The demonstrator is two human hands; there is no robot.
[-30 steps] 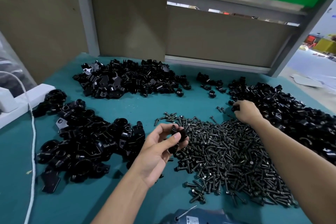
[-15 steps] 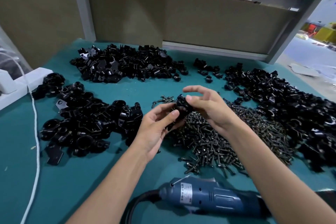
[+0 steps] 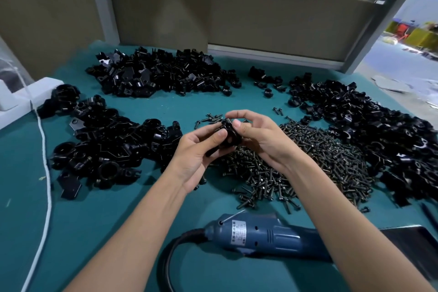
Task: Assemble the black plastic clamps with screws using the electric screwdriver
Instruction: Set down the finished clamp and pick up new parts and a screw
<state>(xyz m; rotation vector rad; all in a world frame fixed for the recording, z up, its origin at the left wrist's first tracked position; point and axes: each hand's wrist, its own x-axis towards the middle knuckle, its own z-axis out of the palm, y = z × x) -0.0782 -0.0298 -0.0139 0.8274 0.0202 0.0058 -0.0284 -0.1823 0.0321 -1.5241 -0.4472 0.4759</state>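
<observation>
Both hands meet above the table's middle on one black plastic clamp (image 3: 230, 135). My left hand (image 3: 196, 152) grips its lower left side with thumb and fingers. My right hand (image 3: 258, 136) pinches its upper right part between thumb and forefinger. Whether a screw sits in the clamp is hidden by the fingers. A wide heap of dark screws (image 3: 303, 166) lies under and right of the hands. The blue electric screwdriver (image 3: 263, 236) lies on its side near the front edge, under my right forearm, with its black cable curling left.
Heaps of black clamp parts lie on the teal table (image 3: 99, 216): at the left (image 3: 102, 144), at the back (image 3: 161, 73) and along the right (image 3: 369, 130). A white cord (image 3: 47, 173) runs down the left side from a white block (image 3: 21, 99). A dark flat object (image 3: 412, 242) lies front right.
My right hand came from the right-hand heap to the clamp in my left hand and now pinches it. The view tilted down, bringing the screwdriver into sight.
</observation>
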